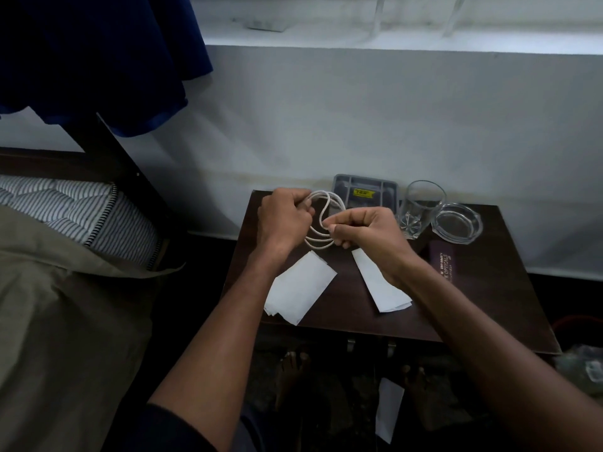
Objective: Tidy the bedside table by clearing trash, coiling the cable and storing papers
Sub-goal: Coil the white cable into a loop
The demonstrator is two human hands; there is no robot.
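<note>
The thin white cord-like cable [321,220] is held up in several loose loops just above the back of the dark brown wooden bedside surface [473,308], between both hands. The left hand [284,220] is clenched around one side of the loops, and the right hand [362,228] pinches the other side between thumb and curled fingers.

Coiling looks to be the step in hand, and it seems partly done: the loops are uneven and one strand crosses the others. To do it well, the left hand should serve as a fixed anchor while the right feeds each new turn to the same size, laying it flat beside the last instead of across it. A slight twist of the strand with each turn would likely stop it from kinking. The free end, which I cannot make out here, is best wrapped around the bundle so that it holds.

Two folded white papers lie on the surface below the hands, one at the left [300,288] and one at the right [380,288], not yet stored. Another white paper [390,409] lies on the floor.
</note>
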